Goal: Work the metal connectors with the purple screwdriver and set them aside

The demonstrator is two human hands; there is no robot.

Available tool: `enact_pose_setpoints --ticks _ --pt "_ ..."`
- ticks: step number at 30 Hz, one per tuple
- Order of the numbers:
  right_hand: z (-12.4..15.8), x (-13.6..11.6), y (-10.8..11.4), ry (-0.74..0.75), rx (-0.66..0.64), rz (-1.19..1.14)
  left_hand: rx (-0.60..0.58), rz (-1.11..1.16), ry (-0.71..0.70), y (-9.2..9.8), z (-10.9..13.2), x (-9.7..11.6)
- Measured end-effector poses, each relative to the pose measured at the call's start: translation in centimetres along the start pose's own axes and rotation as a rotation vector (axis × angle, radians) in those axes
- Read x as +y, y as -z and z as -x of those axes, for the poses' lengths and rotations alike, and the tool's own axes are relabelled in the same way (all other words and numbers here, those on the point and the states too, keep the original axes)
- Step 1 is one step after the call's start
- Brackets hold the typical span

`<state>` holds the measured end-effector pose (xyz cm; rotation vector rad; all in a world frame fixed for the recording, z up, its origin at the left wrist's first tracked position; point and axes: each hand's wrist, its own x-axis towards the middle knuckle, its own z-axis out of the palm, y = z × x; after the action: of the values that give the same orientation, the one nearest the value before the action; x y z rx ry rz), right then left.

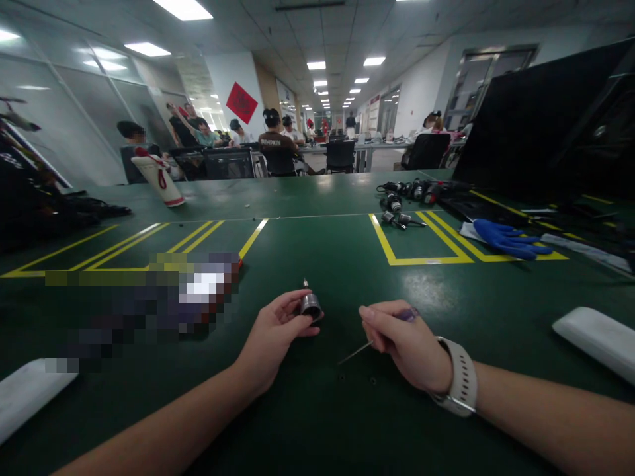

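Observation:
My left hand [275, 334] pinches a small silver cylindrical metal part [310, 304] with a thin stub on top, holding it just above the green table [317, 410]. My right hand [404, 344], with a white watch on the wrist, is closed around a thin screwdriver [370, 344]. Its purple handle shows past the fingers, and its metal shaft points down and left toward the table. The two hands are a short gap apart, near the table's front middle.
Yellow tape lines [391, 254] mark boxes on the table. Several similar metal parts [404, 198] lie at the back right beside a blue glove [506, 239] and a dark monitor [536, 125]. White pads [595, 337] sit at right and left. A pixelated patch [163, 297] lies left. People sit at desks behind.

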<state>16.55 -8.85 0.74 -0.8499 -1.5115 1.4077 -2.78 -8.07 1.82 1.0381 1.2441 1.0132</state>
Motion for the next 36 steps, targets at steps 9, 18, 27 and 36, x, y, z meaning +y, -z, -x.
enact_pose_setpoints --ticks 9,18,27,36 --pt "0.2 0.6 0.1 0.011 -0.1 -0.086 -0.048 0.0 0.005 0.3 -0.1 -0.2" --pt "-0.1 -0.7 -0.1 -0.026 -0.091 0.088 -0.027 0.009 -0.008 0.0 0.1 -0.1" --pt "-0.4 -2.2 -1.2 -0.151 -0.121 0.16 -0.041 0.051 -0.033 0.2 0.0 0.0" --pt "-0.6 -0.3 -0.5 -0.011 0.061 -0.195 -0.027 0.068 0.018 0.4 0.1 0.4"
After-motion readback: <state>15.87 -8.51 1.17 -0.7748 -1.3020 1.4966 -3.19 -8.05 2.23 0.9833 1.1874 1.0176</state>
